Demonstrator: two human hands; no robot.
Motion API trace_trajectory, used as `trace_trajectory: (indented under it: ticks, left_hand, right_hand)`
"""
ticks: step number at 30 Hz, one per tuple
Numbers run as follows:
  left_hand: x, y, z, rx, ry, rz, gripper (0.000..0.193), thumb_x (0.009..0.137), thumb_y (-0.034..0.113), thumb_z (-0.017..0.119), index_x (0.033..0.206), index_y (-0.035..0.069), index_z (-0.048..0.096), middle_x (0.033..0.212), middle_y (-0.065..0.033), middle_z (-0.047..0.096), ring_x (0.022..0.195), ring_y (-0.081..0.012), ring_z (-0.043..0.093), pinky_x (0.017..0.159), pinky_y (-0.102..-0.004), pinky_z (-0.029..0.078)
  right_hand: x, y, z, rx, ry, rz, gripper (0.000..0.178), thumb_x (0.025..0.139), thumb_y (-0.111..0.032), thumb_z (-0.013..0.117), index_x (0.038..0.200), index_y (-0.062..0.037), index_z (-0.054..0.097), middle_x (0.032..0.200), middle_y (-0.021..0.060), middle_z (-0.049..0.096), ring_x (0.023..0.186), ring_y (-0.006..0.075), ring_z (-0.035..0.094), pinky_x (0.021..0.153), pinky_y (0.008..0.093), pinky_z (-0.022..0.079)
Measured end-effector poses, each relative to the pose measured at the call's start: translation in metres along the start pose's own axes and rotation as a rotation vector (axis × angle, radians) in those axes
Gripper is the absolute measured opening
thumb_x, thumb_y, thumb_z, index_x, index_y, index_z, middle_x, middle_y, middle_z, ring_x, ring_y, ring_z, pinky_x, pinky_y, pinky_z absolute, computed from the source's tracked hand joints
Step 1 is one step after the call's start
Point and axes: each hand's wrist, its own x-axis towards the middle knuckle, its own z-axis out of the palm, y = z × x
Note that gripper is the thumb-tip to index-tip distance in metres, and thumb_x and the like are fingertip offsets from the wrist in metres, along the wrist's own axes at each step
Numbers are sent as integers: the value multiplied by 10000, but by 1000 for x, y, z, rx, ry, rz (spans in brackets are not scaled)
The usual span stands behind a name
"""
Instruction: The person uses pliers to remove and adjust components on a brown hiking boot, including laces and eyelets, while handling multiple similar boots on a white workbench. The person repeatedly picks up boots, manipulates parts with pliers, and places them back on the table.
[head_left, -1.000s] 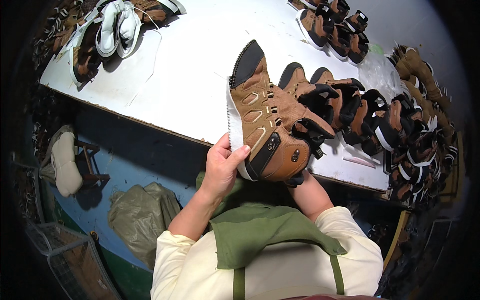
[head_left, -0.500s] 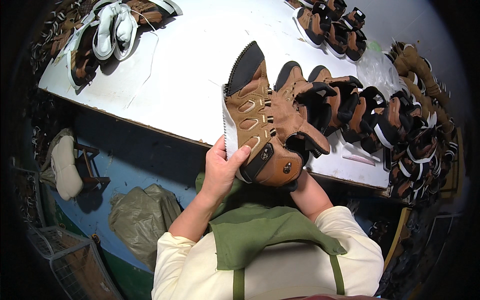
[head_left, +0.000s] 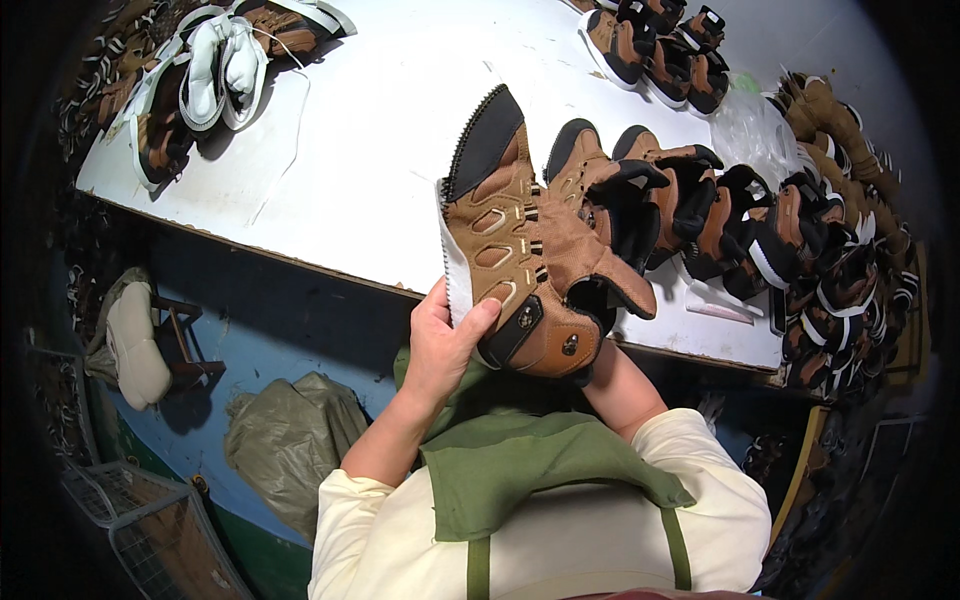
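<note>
A brown and black shoe upper (head_left: pixel 500 240) is held up over the table's front edge, its black toe pointing away from me. Zigzag stitching runs along its left edge beside a white strip. My left hand (head_left: pixel 445 335) grips that edge near the heel, thumb on the outer side and fingers behind. The right hand is behind the upper's heel; just my right forearm (head_left: pixel 622 390) shows, so its fingers are hidden. Right beside the held piece, more brown shoe uppers (head_left: pixel 635 205) stand in a row on the white table (head_left: pixel 370 150).
White-soled shoes and white linings (head_left: pixel 225 75) lie at the table's left end. Finished-looking shoes (head_left: pixel 660 60) sit at the back right, near a clear plastic bag (head_left: pixel 755 130). Shoe parts are piled at the right. Below left are a cushioned stool (head_left: pixel 140 345), a covered bundle (head_left: pixel 295 450) and a wire basket (head_left: pixel 165 530).
The upper stays in my hands and is turned very slightly. The surroundings have shifted a little in the picture. Neither hand has let go.
</note>
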Motion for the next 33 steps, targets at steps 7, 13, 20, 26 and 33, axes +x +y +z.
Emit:
trace_trajectory:
  ticks: [7, 13, 20, 26, 33]
  left_hand:
    - [0, 1, 1, -15, 13, -2, 393, 892, 176, 653, 1203, -42, 550, 1094, -65, 640, 935, -92, 589, 835, -249, 474]
    - [0, 1, 0, -16, 15, -5, 383, 909, 170, 625, 1208, -54, 542, 1132, -86, 632, 995, -117, 589, 899, -278, 463]
    - [0, -2, -1, 10, 25, -5, 363, 918, 173, 609, 1192, -57, 546, 1121, -92, 635, 991, -118, 586, 898, -279, 462]
    - [3, 1, 3, 37, 32, 3, 367, 921, 179, 593, 1191, -63, 537, 1105, -91, 636, 975, -116, 586, 885, -281, 467]
    - [11, 1, 4, 245, 108, 109, 313, 927, 191, 584, 1121, -47, 525, 989, -76, 633, 883, -95, 558, 802, -258, 462]
  right_hand:
    - [-1, -1, 12, -52, -13, 1, 581, 983, -337, 498, 1445, -56, 284, 1426, 153, 377, 1280, 252, 419, 1076, 368, 381]
    - [3, 0, 13, 19, -40, 26, 580, 992, -370, 464, 1446, -58, 283, 1422, 156, 384, 1286, 255, 415, 1079, 370, 378]
    - [2, 3, 5, 39, -30, 24, 580, 993, -376, 457, 1445, -57, 284, 1422, 157, 384, 1287, 257, 416, 1079, 371, 377]
    - [-1, 3, -1, 58, -5, 24, 579, 994, -381, 451, 1445, -57, 285, 1422, 158, 384, 1287, 258, 416, 1079, 372, 377]
    - [2, 2, -8, 84, 6, 6, 578, 996, -387, 443, 1445, -57, 287, 1423, 159, 385, 1287, 260, 417, 1080, 373, 376]
